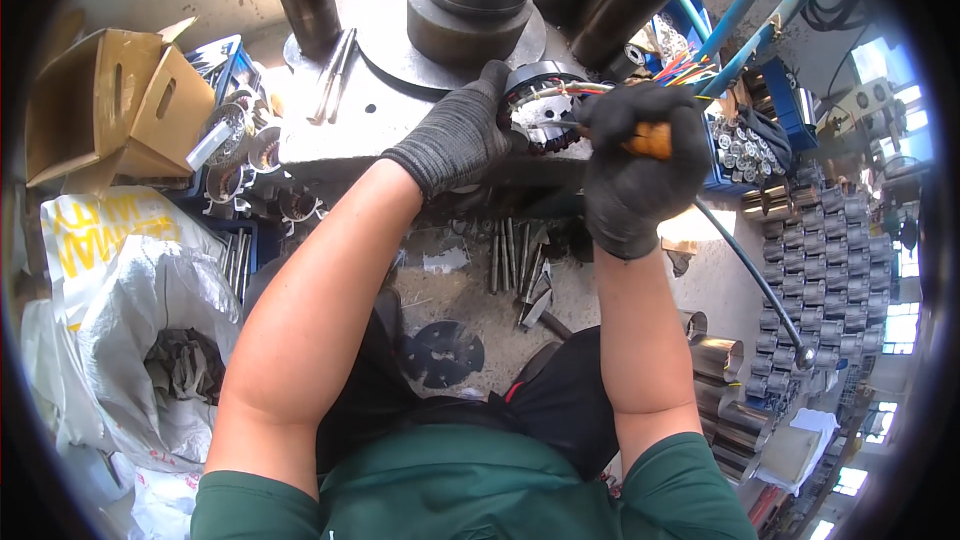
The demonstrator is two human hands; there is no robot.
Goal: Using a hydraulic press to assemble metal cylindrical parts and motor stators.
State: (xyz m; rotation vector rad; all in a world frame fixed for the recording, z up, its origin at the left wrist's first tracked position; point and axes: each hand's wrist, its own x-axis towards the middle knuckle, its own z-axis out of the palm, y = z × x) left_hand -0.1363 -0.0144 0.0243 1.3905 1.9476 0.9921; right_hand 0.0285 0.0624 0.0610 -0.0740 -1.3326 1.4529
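In the upper middle, my left hand [465, 135] holds the ring [545, 71]; my right hand [640, 178] grips an orange-handled tool [652, 141] pointing left at it.

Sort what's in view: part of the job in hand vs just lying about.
In use:
- ring-shaped part with coloured wires, at the left hand
- orange-handled tool, in the right hand

Apparently just lying about:
- open cardboard box
- white sack
- dark flat disc

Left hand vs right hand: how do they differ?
The left hand steadies the ring at its left side; the right hand grips an orange handle. The left hand's glove looks streaked grey, the right hand's darker. Both are gloved.
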